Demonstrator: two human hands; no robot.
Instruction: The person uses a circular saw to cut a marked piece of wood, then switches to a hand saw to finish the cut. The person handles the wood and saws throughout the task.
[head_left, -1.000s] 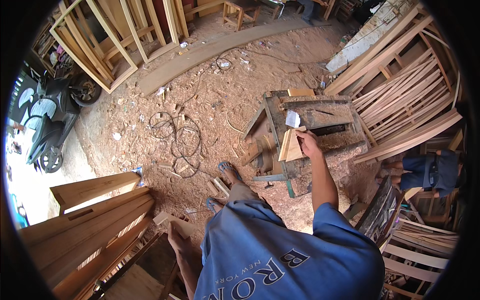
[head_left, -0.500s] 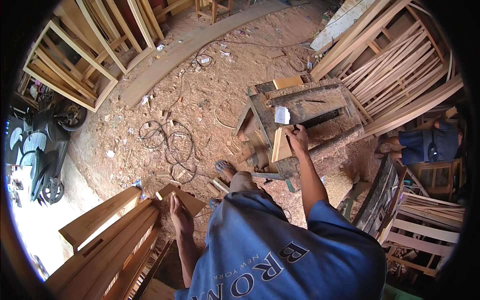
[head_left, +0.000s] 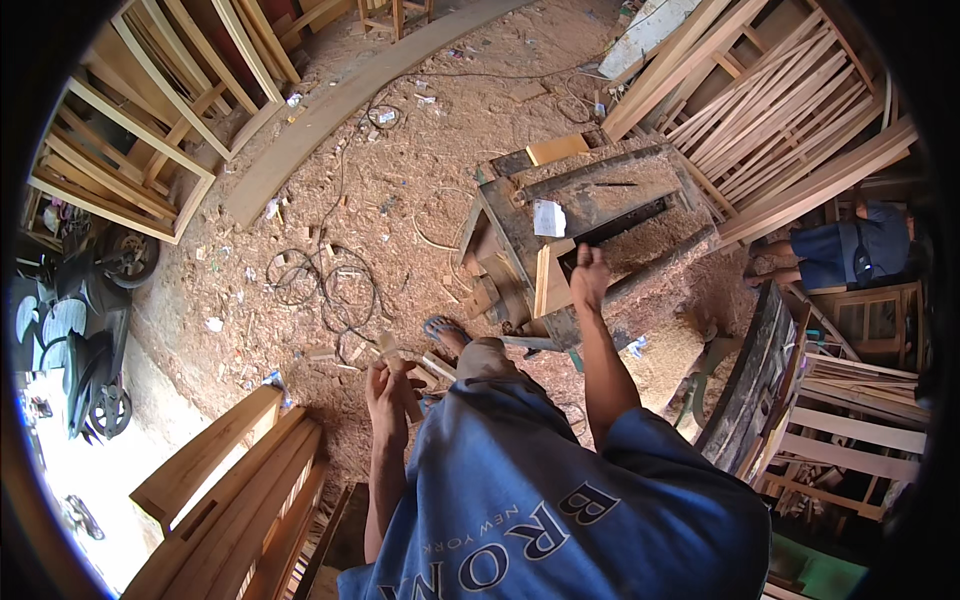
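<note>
My left hand (head_left: 388, 396), low and in front of my left side, is closed on a wood piece (head_left: 412, 402), which shows narrow and partly hidden by the fingers. Over the near side of the wooden workbench (head_left: 512, 232), my right hand (head_left: 590, 278) has its fingers curled in. Whatever it may hold is hidden. Just left of that hand, two pale wood pieces (head_left: 548, 285) rest together on the bench's edge, apart from the fingers. A scrap of white paper (head_left: 549, 218) lies farther back on the bench, with a thin dark stick (head_left: 615, 184) beyond it.
Wood shavings cover the floor (head_left: 400, 230), with a coiled black cable (head_left: 320, 285) on the left. Stacked timber (head_left: 780, 110) leans at the right, wooden frames (head_left: 150, 120) at the far left. Long boards (head_left: 240, 480) stand near left. Another person (head_left: 860, 245) is at far right.
My right hand has come off the pale wood pieces on the bench and moved slightly right. My left hand has moved right and turned its wood piece from flat to narrow.
</note>
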